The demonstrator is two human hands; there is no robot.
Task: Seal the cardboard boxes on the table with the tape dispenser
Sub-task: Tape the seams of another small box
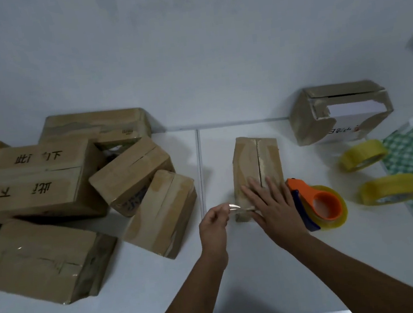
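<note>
At table centre, right hand lies flat on small box; left hand pinches loose tape end. Film looks thin, clingy; hold the tip only.

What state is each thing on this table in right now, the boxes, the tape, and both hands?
Small brown cardboard box in the middle: flaps closed, seam visible.
Clear tape strip: pulled out at the box's near end.
Left hand: pinches the tape strip.
Right hand: flat, pressing the box top.
Orange and blue tape dispenser: lying on the table, unheld.
Two yellow tape rolls: lying unused.
Torn cardboard box at back right: ripped open.
</note>
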